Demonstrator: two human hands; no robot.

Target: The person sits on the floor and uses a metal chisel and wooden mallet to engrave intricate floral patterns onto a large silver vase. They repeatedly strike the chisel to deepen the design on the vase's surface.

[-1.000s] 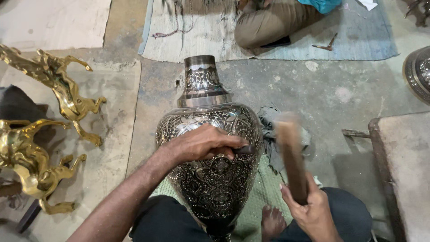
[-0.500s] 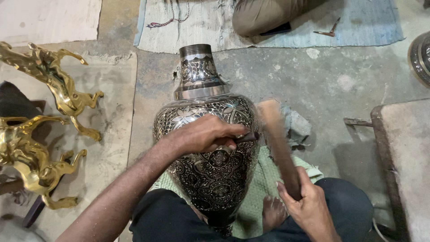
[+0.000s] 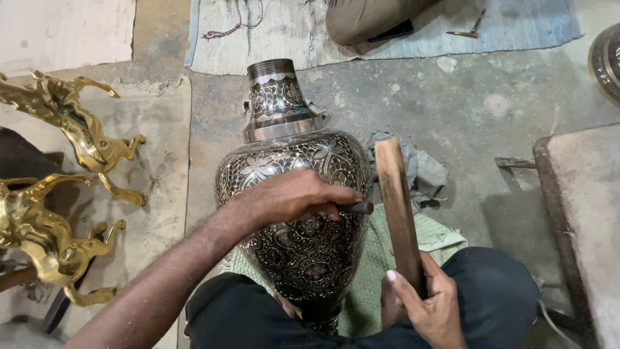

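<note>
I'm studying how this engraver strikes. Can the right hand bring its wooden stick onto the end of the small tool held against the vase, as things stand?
Probably yes: the wooden stick in the right hand stands just beside the small tool, whose end pokes out of the left hand, nothing between them.

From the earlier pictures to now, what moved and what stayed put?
The wooden stick in the right hand swung left, closer to the engraved metal vase. The left hand stays on the vase, gripping a thin dark tool. Vase and brass horse figures unchanged.
</note>
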